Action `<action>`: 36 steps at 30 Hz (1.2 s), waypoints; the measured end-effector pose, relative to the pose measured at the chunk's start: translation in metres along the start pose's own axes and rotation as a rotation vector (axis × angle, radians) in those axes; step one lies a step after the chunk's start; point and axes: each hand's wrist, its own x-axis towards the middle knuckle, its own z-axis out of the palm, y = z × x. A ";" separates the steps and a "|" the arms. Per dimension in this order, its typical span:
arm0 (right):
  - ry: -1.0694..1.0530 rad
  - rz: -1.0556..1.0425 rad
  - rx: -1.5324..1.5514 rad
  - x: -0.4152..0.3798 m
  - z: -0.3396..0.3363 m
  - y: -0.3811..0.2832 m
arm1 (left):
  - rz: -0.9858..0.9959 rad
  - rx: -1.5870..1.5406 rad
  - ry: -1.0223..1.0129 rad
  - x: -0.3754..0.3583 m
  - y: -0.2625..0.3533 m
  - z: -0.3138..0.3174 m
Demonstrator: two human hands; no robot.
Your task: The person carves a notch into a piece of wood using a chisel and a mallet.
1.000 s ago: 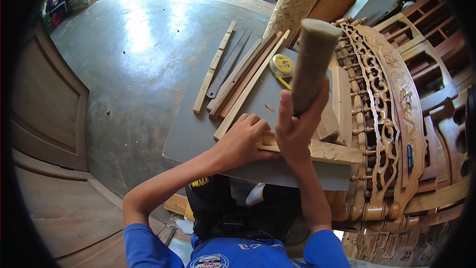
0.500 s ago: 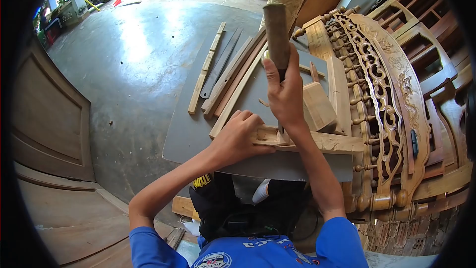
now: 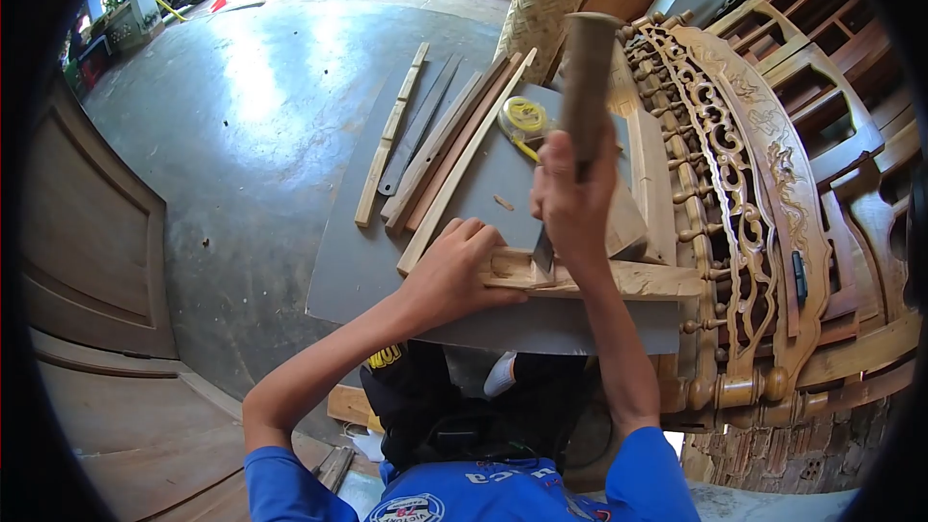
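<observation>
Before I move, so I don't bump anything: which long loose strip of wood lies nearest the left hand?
The pale strip at the right end of the row; it lies between the left hand and the reddish strip, the next nearest.

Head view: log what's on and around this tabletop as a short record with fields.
left hand: gripping a pale wood piece beside its recess
right hand: holding a chisel by its thick handle
chisel blade: down at the recess
on the gray tabletop: handsaw, several wood strips, tape measure, wood block
beyond its right side: carved wooden furniture
</observation>
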 end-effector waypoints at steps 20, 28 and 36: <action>0.364 -0.247 0.347 -0.024 -0.102 -0.071 | 0.102 0.341 -0.093 0.024 0.033 0.008; 0.427 0.046 0.454 0.009 -0.138 -0.031 | 0.124 0.299 0.005 0.024 0.029 0.012; 0.203 0.242 0.598 0.043 -0.130 0.001 | 0.041 0.306 -0.036 0.027 0.033 0.011</action>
